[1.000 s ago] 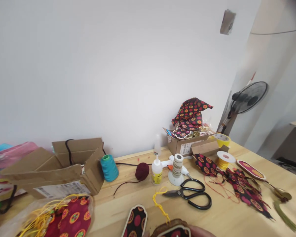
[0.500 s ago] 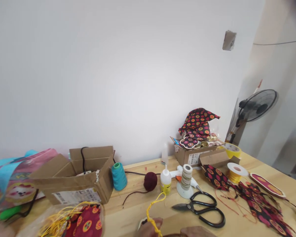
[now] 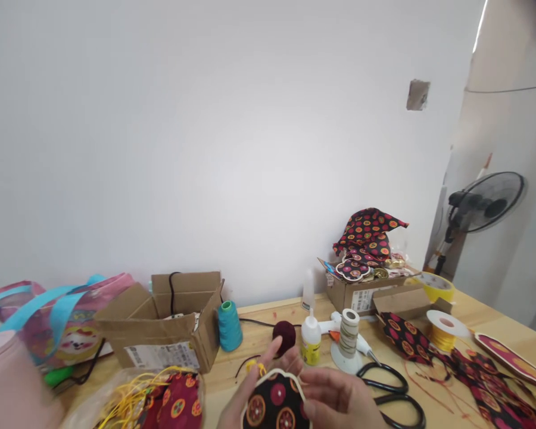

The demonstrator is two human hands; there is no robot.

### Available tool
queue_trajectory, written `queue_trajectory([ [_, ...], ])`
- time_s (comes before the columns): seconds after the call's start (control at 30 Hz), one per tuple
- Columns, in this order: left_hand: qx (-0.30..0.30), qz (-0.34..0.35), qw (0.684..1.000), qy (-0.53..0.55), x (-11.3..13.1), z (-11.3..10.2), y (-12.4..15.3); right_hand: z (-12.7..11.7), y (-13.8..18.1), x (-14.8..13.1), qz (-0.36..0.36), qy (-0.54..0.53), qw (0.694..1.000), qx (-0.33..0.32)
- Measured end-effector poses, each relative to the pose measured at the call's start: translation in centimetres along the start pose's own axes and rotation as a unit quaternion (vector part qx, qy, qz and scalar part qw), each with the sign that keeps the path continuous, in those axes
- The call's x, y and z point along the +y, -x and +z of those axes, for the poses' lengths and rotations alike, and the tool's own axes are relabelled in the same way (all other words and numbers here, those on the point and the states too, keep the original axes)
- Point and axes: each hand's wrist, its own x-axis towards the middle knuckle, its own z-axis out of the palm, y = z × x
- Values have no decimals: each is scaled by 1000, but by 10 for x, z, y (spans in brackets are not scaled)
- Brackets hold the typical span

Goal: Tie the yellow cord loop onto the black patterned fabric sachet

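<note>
At the bottom edge of the view, both hands hold up a scalloped, fabric-covered ornament piece [image 3: 276, 405], black with red and orange discs: the left hand [image 3: 250, 393] has its fingers curled behind its left rim, and the right hand [image 3: 343, 402] pinches its right rim, thumb at the front. A knot of yellow cord [image 3: 255, 365] sits at the piece's upper left, by the left fingertips. The piece is lifted above the wooden table [image 3: 263, 333], whose bare strip runs behind the hands toward the wall. Just beyond the fingers stand a maroon yarn ball [image 3: 284, 333], a small glue bottle [image 3: 311, 342] and a ribbon spool on a white stand [image 3: 349, 336]. Black scissors [image 3: 395, 393] lie just to the right of the right hand. To the left, an open cardboard box [image 3: 170, 333] and a teal thread cone [image 3: 229, 325] crowd that side.
</note>
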Motion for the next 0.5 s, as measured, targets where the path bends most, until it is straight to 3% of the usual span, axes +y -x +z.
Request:
queue_trajectory([
  [0.13,-116,20,987,112,2,-12,-11,13,-14,6,25,-42,997,52],
  [0.27,-145,56,976,154,-5,-19,-14,20,-21,12,45,-93,992,76],
  [0.37,-114,61,980,150,-12,-13,-14,19,-26,19,57,-107,990,78],
  [0.5,41,64,990,120,-16,-5,-11,16,-30,26,42,-98,991,76],
])
